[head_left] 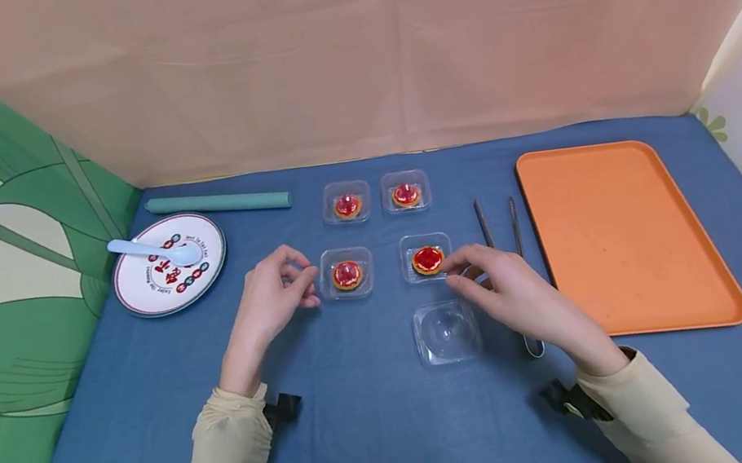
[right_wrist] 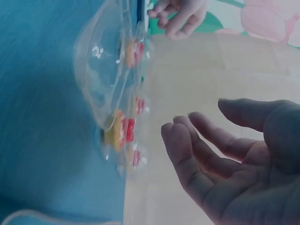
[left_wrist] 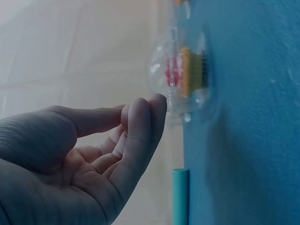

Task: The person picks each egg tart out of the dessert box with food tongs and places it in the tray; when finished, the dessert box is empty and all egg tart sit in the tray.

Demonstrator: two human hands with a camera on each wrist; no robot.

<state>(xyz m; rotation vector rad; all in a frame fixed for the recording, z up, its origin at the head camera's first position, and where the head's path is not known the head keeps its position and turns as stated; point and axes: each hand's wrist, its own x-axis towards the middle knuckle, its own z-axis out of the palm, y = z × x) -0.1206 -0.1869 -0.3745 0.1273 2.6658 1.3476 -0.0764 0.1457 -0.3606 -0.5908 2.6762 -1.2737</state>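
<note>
My left hand (head_left: pixel 277 291) is beside a clear domed box (head_left: pixel 349 289) at the front left, which contains a small red-topped tart (head_left: pixel 347 274). Its thumb and fingertips come close together by the box's edge, with nothing seen between them; contact is unclear. Over the right edge of a lidless clear box base (head_left: pixel 412 275) hovers my right hand (head_left: pixel 499 283), fingers loosely bent and holding nothing. Inside that base sits another red-topped tart (head_left: pixel 427 259). Nearer to me on the cloth lies a clear domed lid (head_left: pixel 447 332), large in the right wrist view.
Two closed boxes with tarts (head_left: pixel 347 205) (head_left: pixel 406 194) stand behind. Tongs (head_left: pixel 516 226) lie under the right hand, beside an orange tray (head_left: pixel 634 243). At left, a pale blue spoon (head_left: pixel 184 253) rests on a plate (head_left: pixel 151 295), near a green roll (head_left: pixel 217 201).
</note>
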